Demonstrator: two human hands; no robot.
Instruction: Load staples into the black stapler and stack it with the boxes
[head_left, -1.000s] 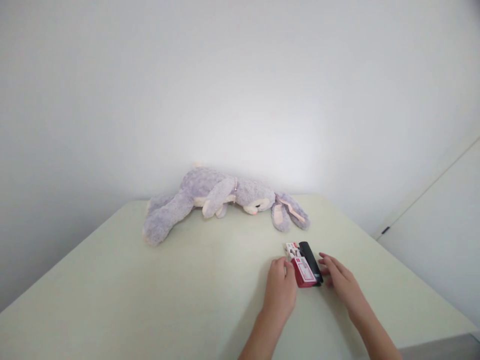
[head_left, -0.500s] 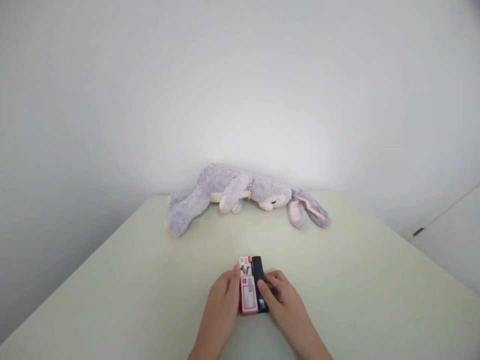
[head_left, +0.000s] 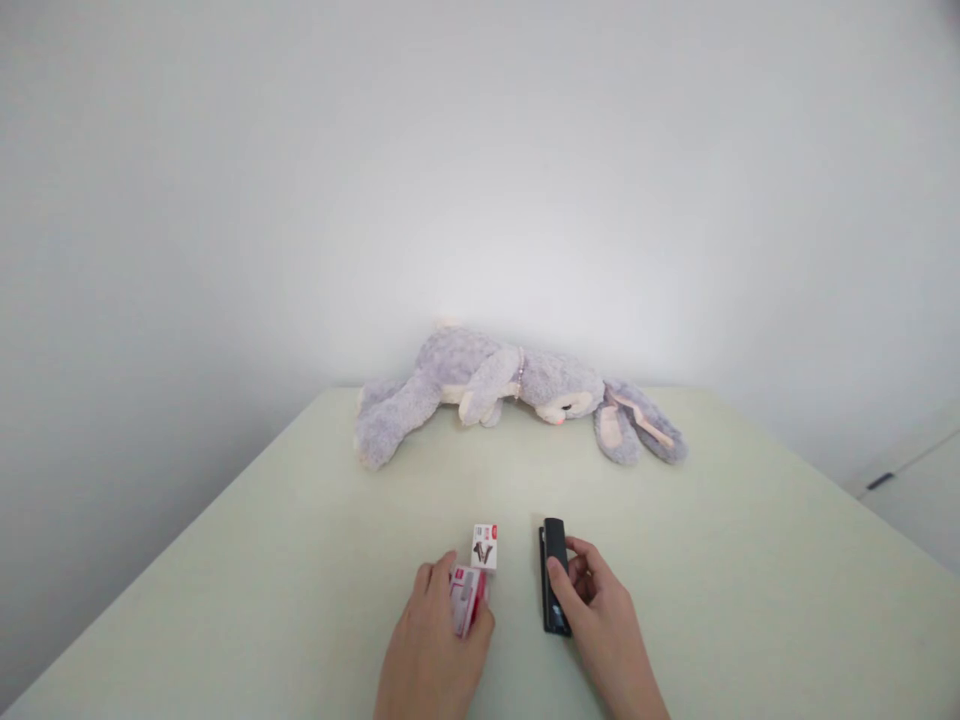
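So the left hand (head_left: 431, 650) has its fingers curled round a small red and white box (head_left: 466, 598), thumb on the near side, holding it tipped up on edge. It looks like thin printed card, glossy, with sharp corners. Just past the box, touching or nearly touching its far end, stands a tiny white packet (head_left: 484, 546) with a red corner and dark print, also card by the look of it.

The right hand (head_left: 600, 625) is clamped on a black stapler (head_left: 554, 572), thumb along its left side and fingers bent over the right. The stapler is a slim bar with rounded ends, smooth matte plastic, lying flat and pointing away from the person. It sits right of the box with a clear strip of bare table between them, so the two aren't touching.

Everything rests on a pale green table (head_left: 247, 560), smooth and plain, with no visible grain. Well beyond the box, at the far edge against the white wall, a plush bunny (head_left: 487, 385) lies on its side, fuzzy grey-lilac fur with cream paws and long floppy ears trailing right. There's lots of open surface left of the box and right of the stapler, and a wide band between the box and the bunny. The table's side edges slope off toward the bottom corners.
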